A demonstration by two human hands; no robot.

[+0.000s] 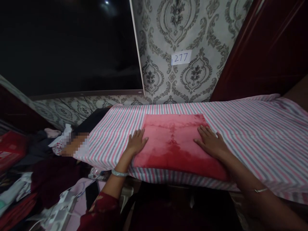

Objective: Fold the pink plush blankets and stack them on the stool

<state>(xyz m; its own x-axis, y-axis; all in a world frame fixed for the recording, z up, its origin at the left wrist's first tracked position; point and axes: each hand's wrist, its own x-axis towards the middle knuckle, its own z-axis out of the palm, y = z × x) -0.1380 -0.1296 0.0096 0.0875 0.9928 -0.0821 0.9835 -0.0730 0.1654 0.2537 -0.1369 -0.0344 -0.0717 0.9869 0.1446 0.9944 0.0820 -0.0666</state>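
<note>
A pink-red cloth with a soft, plush-looking surface lies spread on a striped sheet. Darker red patches run along its front and down its middle. My left hand rests flat at the cloth's left edge, fingers spread and partly over the striped sheet. On the right edge of the cloth lies my right hand, palm down with its fingers stretched out. Neither hand grips anything. The front edge of the cloth reaches the front edge of the covered surface.
A large dark television stands behind on the left, before patterned wallpaper. A paper marked 277 is on the wall. Piled clothes, a power strip and a phone-like dark object lie at lower left. Dark red panelling rises at right.
</note>
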